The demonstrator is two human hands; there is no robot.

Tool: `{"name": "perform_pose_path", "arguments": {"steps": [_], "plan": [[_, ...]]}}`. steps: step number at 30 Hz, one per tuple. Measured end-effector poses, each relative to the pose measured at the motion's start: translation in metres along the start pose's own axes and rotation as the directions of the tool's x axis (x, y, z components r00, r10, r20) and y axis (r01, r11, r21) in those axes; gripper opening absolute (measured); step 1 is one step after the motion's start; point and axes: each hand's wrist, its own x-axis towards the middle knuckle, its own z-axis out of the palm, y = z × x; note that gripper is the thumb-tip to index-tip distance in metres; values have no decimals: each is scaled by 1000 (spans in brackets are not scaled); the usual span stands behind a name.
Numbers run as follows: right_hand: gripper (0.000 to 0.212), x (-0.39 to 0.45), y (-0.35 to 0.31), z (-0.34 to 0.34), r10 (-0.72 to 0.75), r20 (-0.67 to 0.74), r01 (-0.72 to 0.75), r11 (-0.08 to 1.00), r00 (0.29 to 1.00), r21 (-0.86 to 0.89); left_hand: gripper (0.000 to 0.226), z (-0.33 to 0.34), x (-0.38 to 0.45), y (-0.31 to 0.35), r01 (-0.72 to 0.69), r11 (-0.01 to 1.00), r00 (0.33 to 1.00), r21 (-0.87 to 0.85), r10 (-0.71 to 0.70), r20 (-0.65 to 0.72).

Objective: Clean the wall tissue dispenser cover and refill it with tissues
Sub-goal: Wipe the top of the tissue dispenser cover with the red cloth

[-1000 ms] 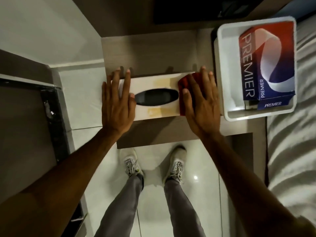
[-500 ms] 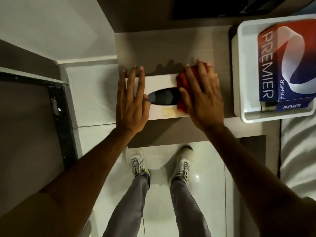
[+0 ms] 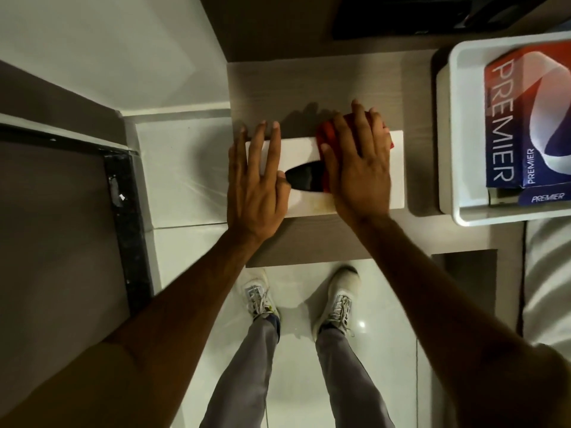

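Note:
The white dispenser cover lies flat on a wooden shelf, its dark oval slot facing up. My left hand rests flat on the cover's left end, fingers spread. My right hand presses a red cloth onto the cover's middle, covering the slot's right part. A yellowish stain shows near the cover's front edge. To the right sits the white dispenser body, with a blue and red PREMIER tissue pack inside it.
A dark screen stands at the back of the shelf. White tiled floor and my shoes are below. A dark-edged counter is at the left, and striped bedding at the right.
My right hand has slid the red cloth leftward from the cover's right end toward the middle, over the slot. The left hand stays on the cover's left end.

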Motion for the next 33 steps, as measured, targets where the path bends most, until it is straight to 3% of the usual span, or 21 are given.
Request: {"name": "perform_pose_path", "arguments": {"steps": [2,5,7,12,15,20,24,28,30,33], "plan": [[60,4,-25,4,8,-5,-8,1000,1000,5,67,2,0,-2,-5,1000,1000,-6,5,-1],[65,0,-29,1,-251,120,258,965,960,-42,66,3,-2,-4,-18,1000,1000,-17,18,5],[65,6,-10,-11,-288,184,302,952,940,-55,66,1,-3,-3,-21,1000,1000,-6,21,2],[54,14,43,-40,17,133,-21,999,991,31,66,3,-2,-3,-6,999,1000,49,6,11],[56,-9,49,-41,55,83,-66,989,995,134,66,5,-1,-3,3,998,1000,69,-3,-1],[54,-69,9,-4,140,-25,-137,987,990,77,67,4,-1,-3,5,998,1000,64,-5,-7],[56,-84,-23,26,2,-32,-2,1000,1000,-9,67,4,0,-3,2,999,1000,50,-2,9],[58,-93,9,17,-209,13,210,975,978,-75,60,-3,-1,-16,-75,997,996,3,75,53],[59,-91,22,10,-125,5,125,989,992,-83,59,-5,-1,-20,-112,994,992,8,111,53],[60,-82,-5,17,172,-83,-176,983,982,-57,58,-3,-2,-16,-86,996,996,-10,86,12]]}}
